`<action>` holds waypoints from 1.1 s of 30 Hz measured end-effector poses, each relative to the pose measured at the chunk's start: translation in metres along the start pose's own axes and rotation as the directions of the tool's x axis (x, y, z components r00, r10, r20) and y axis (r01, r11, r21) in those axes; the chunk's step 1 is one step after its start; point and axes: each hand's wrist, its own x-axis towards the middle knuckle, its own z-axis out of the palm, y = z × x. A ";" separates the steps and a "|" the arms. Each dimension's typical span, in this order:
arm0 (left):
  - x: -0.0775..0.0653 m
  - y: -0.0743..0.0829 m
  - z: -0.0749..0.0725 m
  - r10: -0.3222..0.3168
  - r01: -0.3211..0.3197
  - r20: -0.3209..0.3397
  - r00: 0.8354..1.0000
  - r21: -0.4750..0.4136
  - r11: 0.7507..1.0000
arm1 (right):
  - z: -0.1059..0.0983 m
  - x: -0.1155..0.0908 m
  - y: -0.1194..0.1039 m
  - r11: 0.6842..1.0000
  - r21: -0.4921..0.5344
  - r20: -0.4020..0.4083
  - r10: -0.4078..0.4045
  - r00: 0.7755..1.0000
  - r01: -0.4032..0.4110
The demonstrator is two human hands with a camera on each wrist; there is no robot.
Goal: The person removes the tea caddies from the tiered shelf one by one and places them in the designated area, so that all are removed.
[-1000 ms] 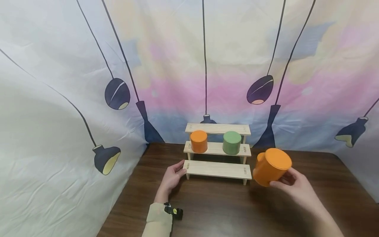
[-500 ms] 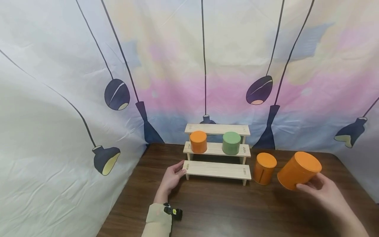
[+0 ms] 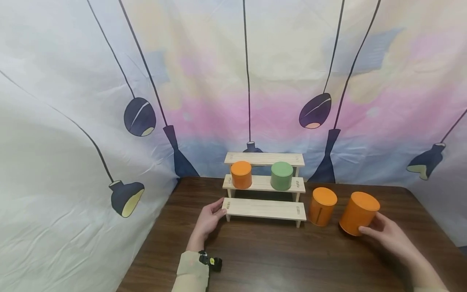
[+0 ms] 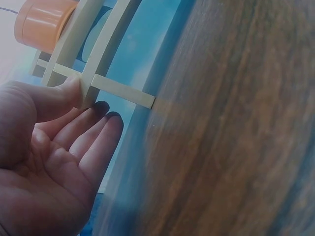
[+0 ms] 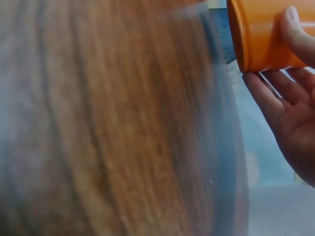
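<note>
My left hand [image 3: 207, 222] pinches the left end of the lowest step of a three-tier wooden display stand [image 3: 264, 208]. In the left wrist view the thumb [image 4: 61, 98] lies against the board's end. At the right, my right hand [image 3: 392, 235] grips a tall orange canister [image 3: 359, 214] round its side, lid up and slightly tilted; whether its base touches the table cannot be told. A second orange canister [image 3: 322, 207] stands between it and the stand. On the middle tier sit a smaller orange canister [image 3: 241, 176] and a green canister [image 3: 281, 177].
A dark wood-grain table [image 3: 277, 259] carries everything. Behind it hangs a cloth backdrop [image 3: 277, 101] printed with dark pendant lamps, and a pale cloth [image 3: 54, 227] hangs along the left side.
My right hand has carried its canister rightward, then lowered it toward the table and straightened it, uncovering the second orange canister behind. My left hand keeps its place on the stand.
</note>
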 end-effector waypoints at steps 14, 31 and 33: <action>0.001 -0.003 -0.001 -0.003 0.003 -0.002 1.000 -0.012 1.000 | 0.018 0.017 0.004 0.987 0.158 0.068 -0.027 0.997 0.016; 0.001 0.001 0.000 -0.005 0.005 0.004 1.000 -0.024 1.000 | 0.020 0.018 0.003 0.977 0.207 0.081 -0.064 0.995 0.046; 0.000 0.001 0.000 -0.007 0.007 0.003 1.000 -0.024 1.000 | 0.020 0.018 0.002 0.978 0.207 0.084 -0.055 0.995 0.036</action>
